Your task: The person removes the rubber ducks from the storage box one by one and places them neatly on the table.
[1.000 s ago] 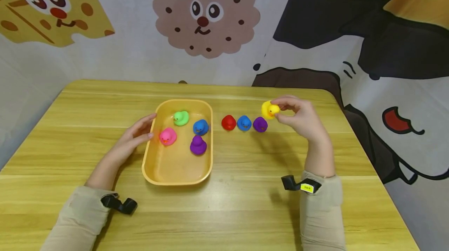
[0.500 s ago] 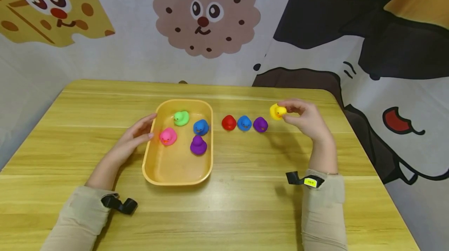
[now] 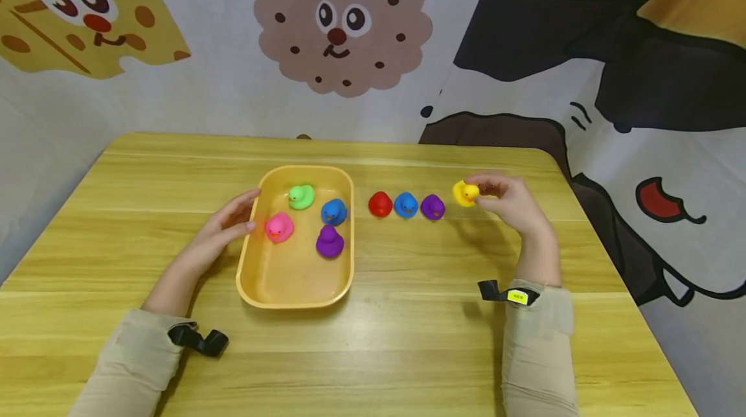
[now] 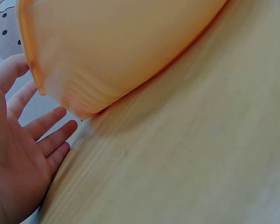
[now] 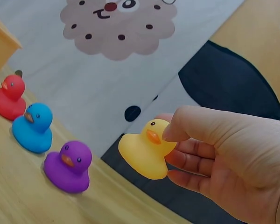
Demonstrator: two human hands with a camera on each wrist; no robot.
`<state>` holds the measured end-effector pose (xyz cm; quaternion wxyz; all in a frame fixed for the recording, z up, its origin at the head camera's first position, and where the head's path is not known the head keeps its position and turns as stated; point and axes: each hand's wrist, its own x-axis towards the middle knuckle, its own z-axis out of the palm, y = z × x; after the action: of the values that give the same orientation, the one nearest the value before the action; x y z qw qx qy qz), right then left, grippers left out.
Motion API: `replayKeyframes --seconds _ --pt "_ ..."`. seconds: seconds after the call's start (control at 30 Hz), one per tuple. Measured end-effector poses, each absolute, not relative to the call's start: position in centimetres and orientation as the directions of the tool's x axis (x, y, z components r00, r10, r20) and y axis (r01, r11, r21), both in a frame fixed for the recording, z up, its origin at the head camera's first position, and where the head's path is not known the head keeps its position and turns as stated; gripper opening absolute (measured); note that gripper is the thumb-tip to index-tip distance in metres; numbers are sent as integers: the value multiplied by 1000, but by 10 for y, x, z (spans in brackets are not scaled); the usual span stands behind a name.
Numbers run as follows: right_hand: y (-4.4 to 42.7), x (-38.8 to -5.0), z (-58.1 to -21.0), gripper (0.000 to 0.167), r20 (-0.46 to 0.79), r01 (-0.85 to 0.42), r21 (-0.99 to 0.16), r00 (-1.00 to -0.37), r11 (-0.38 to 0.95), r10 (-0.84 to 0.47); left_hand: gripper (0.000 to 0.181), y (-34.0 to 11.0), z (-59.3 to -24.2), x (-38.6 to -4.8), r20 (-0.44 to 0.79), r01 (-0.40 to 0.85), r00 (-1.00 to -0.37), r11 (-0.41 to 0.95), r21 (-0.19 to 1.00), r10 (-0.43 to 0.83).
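Observation:
My right hand (image 3: 510, 202) pinches a yellow duck (image 3: 465, 193) between thumb and fingers, to the right of a row of ducks on the table: red (image 3: 381, 204), blue (image 3: 406, 204) and purple (image 3: 433, 207). In the right wrist view the yellow duck (image 5: 147, 150) appears raised beside the purple duck (image 5: 68, 168). My left hand (image 3: 218, 233) rests its fingertips on the left rim of an orange tray (image 3: 294, 304); the left wrist view shows the fingers (image 4: 46, 122) loosely extended at the tray wall (image 4: 116, 51).
Inside the tray lie a green duck (image 3: 301, 197), a pink duck (image 3: 280, 227), a blue duck (image 3: 334, 212) and a purple duck (image 3: 329, 241). A cartoon-printed cloth (image 3: 221, 106) hangs behind the wooden table (image 3: 408, 352).
My right hand has moved right and slightly down toward the table with the yellow duck. The left hand, tray and other ducks have stayed in place.

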<state>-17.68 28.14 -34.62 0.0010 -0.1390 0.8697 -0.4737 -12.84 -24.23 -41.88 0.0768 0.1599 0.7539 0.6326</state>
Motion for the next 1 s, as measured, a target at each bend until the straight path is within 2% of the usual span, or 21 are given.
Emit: replayKeyframes --seconds 0.43,0.67,1.0 --pt "280 -171 -344 33 26 -149 -873 -965 464 -260 56 -243 -420 -129 94 150 -938 146 978 335" --pt "295 -184 -373 34 13 -142 -868 -964 475 -264 56 -243 -420 -129 94 151 -939 151 977 331" --pt "298 -187 -381 33 -24 -124 -848 -962 515 -272 57 -243 -420 -129 77 137 -942 165 977 327"
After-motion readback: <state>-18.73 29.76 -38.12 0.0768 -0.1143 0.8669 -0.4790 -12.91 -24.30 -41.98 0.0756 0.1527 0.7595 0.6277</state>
